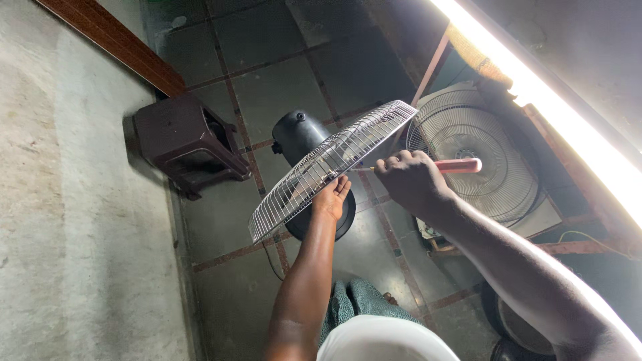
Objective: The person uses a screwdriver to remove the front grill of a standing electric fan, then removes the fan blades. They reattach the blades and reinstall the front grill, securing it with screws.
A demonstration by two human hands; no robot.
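The fan guard (334,167) is a round cage of thin, pale metal wires that run out from the centre to a rim, and it is seen almost from the side, tilted, so it looks like a long oval. It sits in front of the black fan motor housing (297,134), which is smooth, rounded plastic with a dull shine, and the fan stands on a floor of grey tiles (281,80) with dark red lines between them. The left hand (332,198) comes up from below with a straight forearm; its palm lies against the inner side of the guard and the fingers are spread a little, touching the wires. The right hand (409,179) comes from the right, with the wrist bent, and its fingers are closed tightly around a screwdriver (449,166) with a smooth red handle; the thin shaft points left toward the guard's centre. A second wire guard (481,174) lies behind, and a dark brown plastic stool (184,140) stands by the rough wall.
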